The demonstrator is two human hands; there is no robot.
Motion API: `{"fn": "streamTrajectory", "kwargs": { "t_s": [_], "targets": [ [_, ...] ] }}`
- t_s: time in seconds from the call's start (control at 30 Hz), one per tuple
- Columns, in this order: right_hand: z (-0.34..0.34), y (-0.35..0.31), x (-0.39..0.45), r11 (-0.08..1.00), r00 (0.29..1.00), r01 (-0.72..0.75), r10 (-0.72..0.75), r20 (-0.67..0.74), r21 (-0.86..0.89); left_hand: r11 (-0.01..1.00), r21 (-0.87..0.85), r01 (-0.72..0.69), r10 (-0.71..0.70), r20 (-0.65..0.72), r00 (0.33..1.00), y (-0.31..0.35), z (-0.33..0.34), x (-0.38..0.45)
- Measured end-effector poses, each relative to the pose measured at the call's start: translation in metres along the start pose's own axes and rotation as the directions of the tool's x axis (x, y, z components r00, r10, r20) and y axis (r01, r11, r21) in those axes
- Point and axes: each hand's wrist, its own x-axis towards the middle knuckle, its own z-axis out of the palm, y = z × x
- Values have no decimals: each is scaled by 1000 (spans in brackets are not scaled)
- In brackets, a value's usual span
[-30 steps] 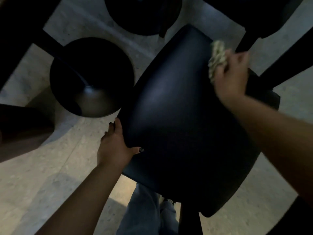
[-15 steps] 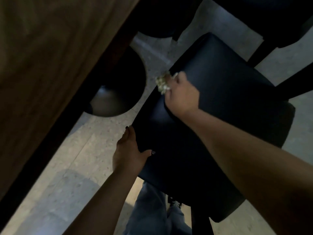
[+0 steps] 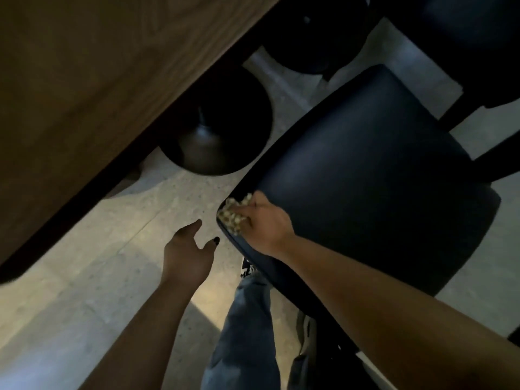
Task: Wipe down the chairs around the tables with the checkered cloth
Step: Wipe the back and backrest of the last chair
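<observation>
A dark padded chair seat fills the middle right of the head view. My right hand presses the bunched checkered cloth onto the seat's near left corner. My left hand hovers open over the floor just left of that corner, not touching the chair, thumb towards the seat edge.
A wooden table top covers the upper left, its round black base beneath. A second round base and another dark chair stand beyond. My jeans leg and shoe are below the seat on the pale speckled floor.
My right hand has swept the cloth from the seat's far edge across to its near left corner. My left hand has let go of the seat edge and opened.
</observation>
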Motion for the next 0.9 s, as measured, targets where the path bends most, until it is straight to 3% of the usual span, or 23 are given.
{"fn": "streamTrajectory", "kwargs": {
  "t_s": [0.1, 0.17, 0.3, 0.4, 0.5, 0.7, 0.8, 0.9],
  "targets": [
    [-19, -20, -26, 867, 939, -260, 123, 322, 426, 995, -94, -18, 11, -78, 997, 3, -9, -39],
    [-45, -32, -53, 791, 928, -309, 129, 350, 528, 985, -164, -44, 23, -124, 992, 8, -15, -67],
    [-113, -62, -134, 701, 952, -249, 50, 303, 668, 927, -366, -75, -1, -203, 979, 36, -35, -136],
    [-158, -75, -204, 641, 961, -185, -41, 274, 745, 792, -601, -107, 5, -168, 986, 68, -54, -197],
    [-196, -84, -268, 578, 974, -99, -112, 198, 810, 663, -727, -179, 98, -154, 983, 101, -74, -263],
    [-264, -110, -367, 470, 980, 63, -196, 34, 880, 515, -837, -187, 286, -38, 958, 138, -97, -384],
    [-288, -122, -403, 483, 981, 142, -187, -57, 864, 450, -844, -292, 330, -146, 933, 152, -110, -423],
    [-301, -130, -429, 332, 988, 127, -125, -90, 935, 452, -762, -464, 375, -309, 874, 160, -130, -452]
  ]
}}
